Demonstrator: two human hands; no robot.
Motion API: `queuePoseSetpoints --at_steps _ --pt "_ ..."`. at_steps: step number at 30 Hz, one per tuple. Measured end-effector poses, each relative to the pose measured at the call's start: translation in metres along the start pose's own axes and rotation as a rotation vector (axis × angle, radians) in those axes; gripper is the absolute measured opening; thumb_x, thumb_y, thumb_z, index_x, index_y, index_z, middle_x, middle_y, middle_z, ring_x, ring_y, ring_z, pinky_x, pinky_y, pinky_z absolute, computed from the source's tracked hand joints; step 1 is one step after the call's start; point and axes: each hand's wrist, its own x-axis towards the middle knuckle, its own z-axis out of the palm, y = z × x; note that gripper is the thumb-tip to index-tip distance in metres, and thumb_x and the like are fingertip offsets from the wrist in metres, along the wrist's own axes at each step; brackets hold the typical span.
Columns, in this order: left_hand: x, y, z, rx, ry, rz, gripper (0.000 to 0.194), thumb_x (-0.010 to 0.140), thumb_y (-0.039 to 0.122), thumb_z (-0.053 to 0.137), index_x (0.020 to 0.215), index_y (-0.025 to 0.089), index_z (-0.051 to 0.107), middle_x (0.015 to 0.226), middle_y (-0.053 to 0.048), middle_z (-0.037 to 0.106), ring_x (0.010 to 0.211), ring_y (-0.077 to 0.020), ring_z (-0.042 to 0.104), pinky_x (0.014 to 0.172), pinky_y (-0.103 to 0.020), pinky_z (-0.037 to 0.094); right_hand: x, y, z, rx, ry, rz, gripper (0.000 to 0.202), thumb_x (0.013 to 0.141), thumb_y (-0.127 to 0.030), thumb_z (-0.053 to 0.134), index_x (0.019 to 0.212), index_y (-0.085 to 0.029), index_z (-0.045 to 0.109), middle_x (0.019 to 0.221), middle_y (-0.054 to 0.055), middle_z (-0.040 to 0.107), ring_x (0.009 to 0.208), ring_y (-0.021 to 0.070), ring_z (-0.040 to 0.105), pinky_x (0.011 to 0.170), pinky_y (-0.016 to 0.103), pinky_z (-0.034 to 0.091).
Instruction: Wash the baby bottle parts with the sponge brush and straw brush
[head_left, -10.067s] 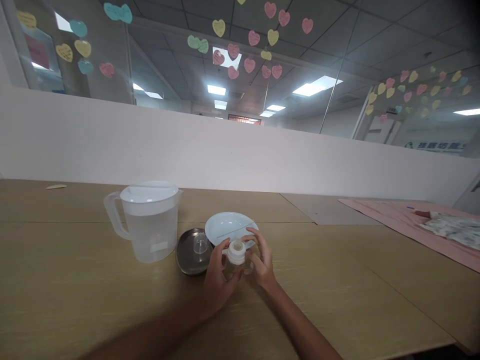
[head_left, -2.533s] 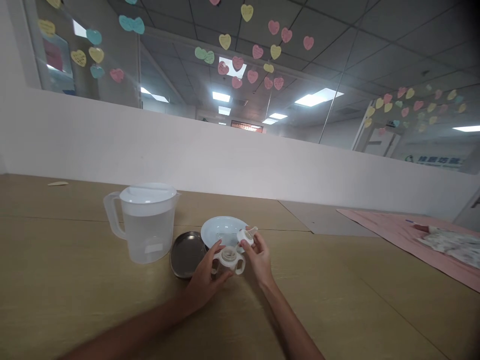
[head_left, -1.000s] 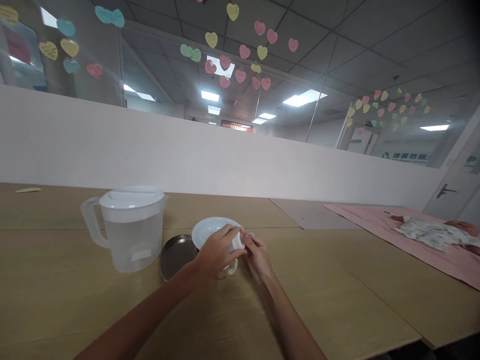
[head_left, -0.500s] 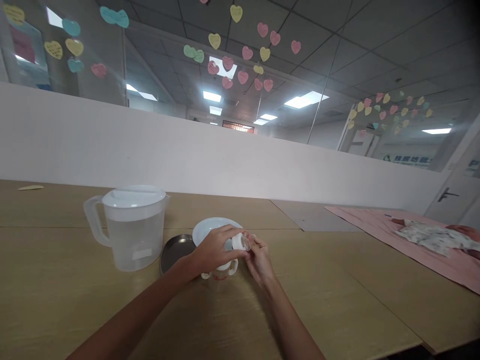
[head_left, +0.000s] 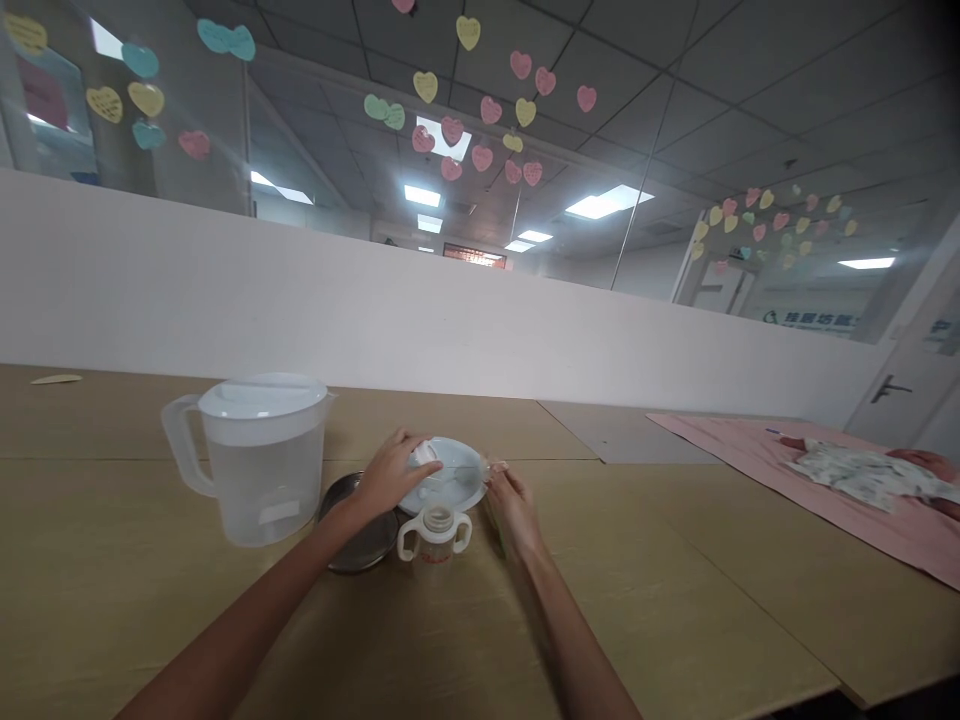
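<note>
We note lidded jug [head_left: 266,465] left of our left hand [head_left: 394,474], metal tray [head_left: 369,545] beneath, two-handled bottle [head_left: 436,538] rightward; hands since parted, left pinching white ring [head_left: 426,453], right hand [head_left: 513,505] pinching small clear piece [head_left: 485,470].

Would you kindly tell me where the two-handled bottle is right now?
In the head view, the two-handled bottle stands upright slightly left of centre, in front of the white bowl and right of the metal tray.
</note>
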Motion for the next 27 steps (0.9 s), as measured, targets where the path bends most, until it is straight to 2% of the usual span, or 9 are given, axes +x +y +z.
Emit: queuePoseSetpoints --at_steps 4,7,11,14,17,19,22,24,27 --pt "-0.005 -0.028 0.012 0.218 -0.148 -0.062 0.045 0.081 0.037 0.045 0.119 0.013 0.048 0.118 -0.014 0.055 0.109 -0.0271 0.048 0.094 -0.04 0.033 0.002 0.018 -0.008 -0.401 0.073 -0.165 0.036 0.062 -0.034 0.07 0.095 -0.018 0.066 0.089 0.004 0.064 0.085 0.0177 0.054 0.087 0.033 0.039" --pt "-0.01 -0.043 0.02 0.238 -0.243 -0.076 0.048 0.082 0.034 0.043 0.123 0.009 0.044 0.122 -0.017 0.053 0.111 -0.0281 0.048 0.093 -0.04 0.034 -0.001 0.025 -0.008 -0.551 0.042 -0.227 0.034 0.065 -0.029 0.067 0.098 -0.021 0.065 0.08 0.002 0.063 0.083 0.0179 0.054 0.086 0.032 0.037" --pt "-0.007 -0.042 0.01 0.222 -0.228 -0.054 0.055 0.082 0.034 0.041 0.13 0.009 0.034 0.122 -0.017 0.053 0.109 -0.026 0.05 0.091 -0.036 0.037 -0.005 0.026 -0.006 -0.699 0.012 -0.283 0.026 0.069 -0.028 0.062 0.094 -0.022 0.067 0.079 0.003 0.064 0.083 0.0188 0.054 0.082 0.031 0.037" --pt "-0.001 -0.019 -0.025 0.218 -0.032 -0.016 0.051 0.083 0.034 0.04 0.129 0.013 0.036 0.113 -0.011 0.059 0.102 -0.0242 0.054 0.088 -0.034 0.039 -0.005 0.025 -0.006 -0.719 0.006 -0.305 0.013 0.07 -0.028 0.061 0.078 -0.022 0.07 0.077 0.004 0.064 0.078 0.0187 0.054 0.077 0.03 0.038" --pt "0.0 0.009 -0.078 0.192 0.275 0.018 0.042 0.084 0.038 0.041 0.123 0.022 0.044 0.1 -0.002 0.063 0.096 -0.0203 0.055 0.086 -0.031 0.038 -0.005 0.025 -0.007 -0.684 0.0 -0.334 0.009 0.066 -0.03 0.065 0.063 -0.022 0.068 0.068 0.003 0.063 0.072 0.0181 0.053 0.072 0.029 0.038" --pt "-0.005 0.016 -0.113 0.227 0.484 0.006 0.035 0.084 0.04 0.043 0.113 0.022 0.052 0.091 0.0 0.064 0.089 -0.0182 0.056 0.084 -0.029 0.039 -0.005 0.025 -0.008 -0.681 0.018 -0.335 0.013 0.064 -0.033 0.067 0.06 -0.021 0.067 0.065 0.003 0.062 0.068 0.0174 0.053 0.069 0.028 0.038" --pt "-0.015 -0.001 -0.15 0.384 0.775 -0.094 0.03 0.086 0.038 0.042 0.088 0.017 0.063 0.077 -0.001 0.062 0.082 -0.016 0.054 0.079 -0.026 0.038 -0.006 0.024 -0.008 -0.658 0.076 -0.267 0.026 0.068 -0.042 0.063 0.063 -0.017 0.066 0.065 0.003 0.062 0.064 0.0166 0.053 0.064 0.026 0.039" --pt "-0.022 -0.027 -0.16 0.529 0.921 -0.212 0.033 0.085 0.039 0.042 0.084 0.015 0.065 0.066 -0.001 0.057 0.076 -0.0168 0.05 0.078 -0.028 0.037 -0.01 0.021 -0.007 -0.646 0.118 -0.219 0.036 0.074 -0.048 0.055 0.066 -0.015 0.065 0.062 0.003 0.06 0.061 0.0162 0.052 0.061 0.026 0.038" --pt "-0.024 -0.07 -0.159 0.489 0.933 -0.282 0.037 0.088 0.036 0.037 0.079 0.015 0.067 0.062 -0.001 0.051 0.07 -0.0154 0.046 0.076 -0.028 0.035 -0.018 0.017 -0.002 -0.657 0.129 -0.242 0.046 0.081 -0.052 0.044 0.06 -0.016 0.063 0.054 0.001 0.055 0.058 0.0158 0.049 0.061 0.026 0.035"
